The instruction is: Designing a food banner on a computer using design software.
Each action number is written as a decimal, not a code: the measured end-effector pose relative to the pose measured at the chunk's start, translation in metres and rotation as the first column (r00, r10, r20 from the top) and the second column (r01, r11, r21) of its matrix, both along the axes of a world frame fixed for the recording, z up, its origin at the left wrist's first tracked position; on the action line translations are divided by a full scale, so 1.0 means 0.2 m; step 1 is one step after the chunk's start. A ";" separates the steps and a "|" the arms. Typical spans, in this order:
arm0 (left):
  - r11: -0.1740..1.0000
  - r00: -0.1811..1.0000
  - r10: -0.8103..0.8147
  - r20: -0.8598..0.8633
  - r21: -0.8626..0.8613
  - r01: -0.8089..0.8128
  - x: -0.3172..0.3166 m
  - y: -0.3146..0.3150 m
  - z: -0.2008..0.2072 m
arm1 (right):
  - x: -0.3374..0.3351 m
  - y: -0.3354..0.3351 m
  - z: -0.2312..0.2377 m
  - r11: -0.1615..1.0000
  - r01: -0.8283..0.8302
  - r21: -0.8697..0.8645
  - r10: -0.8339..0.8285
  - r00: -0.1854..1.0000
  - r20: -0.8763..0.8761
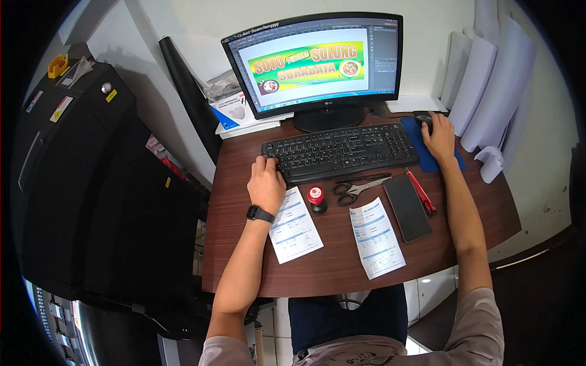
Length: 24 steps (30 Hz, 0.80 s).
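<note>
My left hand (267, 183) rests at the lower left corner of the black keyboard (342, 150). Its fingers bend down onto the keys and hold nothing; a black watch is on that wrist. On the far right, my right hand (441, 139) lies over a black computer mouse (424, 122), fingers around it, on a blue mouse pad (432, 163). Behind the keyboard the monitor (311, 67) displays a green and yellow banner design with food pictures in an editing program. A printed slip (295, 227) lies just below my left hand.
Between my forearms lie a red-topped stamp (315, 196), scissors (357, 190), a second slip (377, 239), a dark phone (408, 208) and a red cutter (421, 192). Paper rolls (488, 85) lean at the right wall. A large black machine (91, 171) stands left of the desk (329, 262).
</note>
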<state>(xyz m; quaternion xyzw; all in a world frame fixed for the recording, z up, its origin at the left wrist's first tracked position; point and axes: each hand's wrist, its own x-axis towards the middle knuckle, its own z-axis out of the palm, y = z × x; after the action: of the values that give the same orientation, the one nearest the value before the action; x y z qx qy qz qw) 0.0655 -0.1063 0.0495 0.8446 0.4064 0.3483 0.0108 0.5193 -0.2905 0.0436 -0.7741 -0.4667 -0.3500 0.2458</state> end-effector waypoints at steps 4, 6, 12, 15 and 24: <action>0.997 0.993 -0.044 -0.113 0.065 0.052 0.00 0.03 -0.04 | 0.05 0.03 -0.04 0.999 -0.011 -0.038 0.001 0.967 -0.254; 0.998 0.998 -0.013 -0.066 0.066 0.017 0.03 0.03 -0.05 | 0.06 0.03 -0.05 0.998 -0.042 -0.040 0.028 0.950 -0.312; 0.999 0.997 -0.002 0.071 0.050 -0.001 0.03 0.04 -0.07 | 0.08 0.02 -0.06 0.996 -0.050 -0.072 0.026 0.954 -0.300; 0.991 0.996 0.013 0.087 0.128 -0.024 0.05 0.01 -0.04 | 0.09 0.01 -0.06 0.997 -0.031 -0.071 0.010 0.961 -0.276; 0.979 0.976 -0.205 -0.067 -0.013 0.205 0.05 -0.04 -0.07 | 0.06 0.01 -0.07 0.996 -0.038 -0.076 0.011 0.946 -0.323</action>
<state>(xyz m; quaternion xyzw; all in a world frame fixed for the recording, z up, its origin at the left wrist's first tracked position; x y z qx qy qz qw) 0.0750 -0.1142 0.0348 0.8933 0.3182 0.3154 0.0354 0.5317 -0.2895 0.0301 -0.8244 -0.4436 -0.1964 0.2916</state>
